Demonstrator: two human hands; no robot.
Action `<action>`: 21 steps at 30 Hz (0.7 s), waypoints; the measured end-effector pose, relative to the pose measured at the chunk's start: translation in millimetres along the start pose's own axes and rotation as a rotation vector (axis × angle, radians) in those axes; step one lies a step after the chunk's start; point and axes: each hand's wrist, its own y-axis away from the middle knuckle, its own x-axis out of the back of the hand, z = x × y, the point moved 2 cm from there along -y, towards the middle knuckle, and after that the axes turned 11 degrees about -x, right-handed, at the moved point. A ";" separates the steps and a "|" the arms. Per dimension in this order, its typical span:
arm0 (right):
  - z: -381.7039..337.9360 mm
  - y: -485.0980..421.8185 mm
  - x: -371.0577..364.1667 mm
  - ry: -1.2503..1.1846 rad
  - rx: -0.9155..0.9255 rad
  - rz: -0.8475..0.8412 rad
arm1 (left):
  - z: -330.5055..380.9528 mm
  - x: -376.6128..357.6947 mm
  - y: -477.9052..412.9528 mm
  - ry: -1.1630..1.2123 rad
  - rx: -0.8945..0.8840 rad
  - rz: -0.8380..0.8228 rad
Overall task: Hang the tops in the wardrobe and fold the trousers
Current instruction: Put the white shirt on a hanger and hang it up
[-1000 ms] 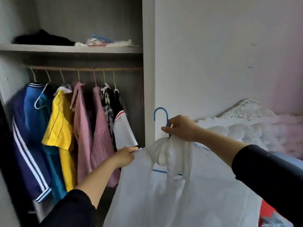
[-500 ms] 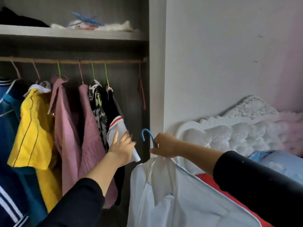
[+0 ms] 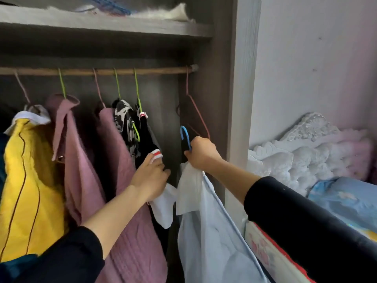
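Rail [image 3: 122,71] of hung tops [image 3: 30,180] (shelf [image 3: 102,23] above)

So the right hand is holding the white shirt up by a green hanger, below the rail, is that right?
Not quite. The hanger is blue, not green. The head view shows the right hand gripping its hook, with the white shirt hanging from it, below the rail.
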 end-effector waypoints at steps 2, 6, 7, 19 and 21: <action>-14.0 -18.9 3.7 -0.036 -0.026 0.059 | -13.5 0.3 -1.3 0.004 -0.039 0.142; -39.7 -56.0 12.7 -0.087 -0.055 0.169 | -38.7 6.4 -12.5 -0.002 -0.074 0.344; -46.5 -65.4 14.4 -0.109 -0.048 0.194 | -46.4 9.0 -16.5 -0.010 -0.068 0.368; -125.3 -178.2 22.0 -0.316 0.086 0.382 | -163.8 7.8 -60.2 0.529 0.399 0.274; -135.5 -194.1 24.6 -0.385 0.090 0.393 | -178.4 1.2 -64.9 0.537 0.423 0.245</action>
